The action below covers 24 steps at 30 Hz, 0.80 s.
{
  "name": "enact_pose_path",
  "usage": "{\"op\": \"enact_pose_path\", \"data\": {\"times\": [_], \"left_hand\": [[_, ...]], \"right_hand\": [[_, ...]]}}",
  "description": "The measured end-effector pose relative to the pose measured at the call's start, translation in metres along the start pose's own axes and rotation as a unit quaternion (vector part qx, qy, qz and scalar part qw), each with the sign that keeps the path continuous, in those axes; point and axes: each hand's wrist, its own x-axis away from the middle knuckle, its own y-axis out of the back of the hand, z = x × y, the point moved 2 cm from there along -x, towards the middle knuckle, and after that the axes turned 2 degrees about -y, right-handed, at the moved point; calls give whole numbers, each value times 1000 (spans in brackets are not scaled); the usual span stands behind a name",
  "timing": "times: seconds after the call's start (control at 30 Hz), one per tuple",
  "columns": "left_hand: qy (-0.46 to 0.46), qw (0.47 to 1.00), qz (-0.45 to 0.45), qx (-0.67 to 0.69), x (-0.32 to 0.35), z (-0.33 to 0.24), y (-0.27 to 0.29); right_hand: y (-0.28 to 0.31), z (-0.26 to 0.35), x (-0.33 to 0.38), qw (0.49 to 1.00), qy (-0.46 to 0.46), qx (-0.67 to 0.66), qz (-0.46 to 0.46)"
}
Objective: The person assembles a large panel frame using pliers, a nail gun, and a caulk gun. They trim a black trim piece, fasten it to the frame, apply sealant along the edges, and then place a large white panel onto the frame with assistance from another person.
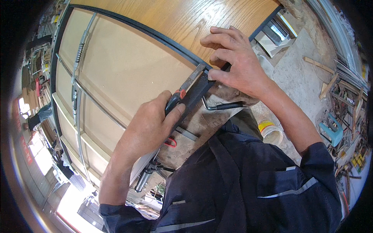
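Flat steel tool with black-and-red handle (182,93), gripped by the left hand (144,124), is reaching across the black metal frame (199,91) toward one o'clock. The right hand (237,58), loosely curved, is hovering there, seemingly empty; work seems unfinished, its remainder unclear.

The wood-grain panel (163,21) beyond the frame's far edge presents a smooth, glossy face; the frame (155,35) is black and largely matt, and the beige backing board (124,66) within its edges appears smooth and matt, crossed by a metal rod (101,105) of moderate sheen. At the frame's right-hand corner, the hand tool (175,101) shows a dull metal bar and a smooth, plastic-looking black-and-red grip. The jacket (241,186) is matt dark cloth, the floor (287,79) rough and concrete-like.
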Motion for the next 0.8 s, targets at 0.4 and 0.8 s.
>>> {"op": "enact_pose_path", "data": {"times": [0.4,0.8], "left_hand": [[-7,998,-51,38,12,27,-21],[-49,994,-53,85,0,23,-28]], "right_hand": [[-1,1,1,1000,-1,27,-3],[0,4,-1,999,-1,34,19]]}}
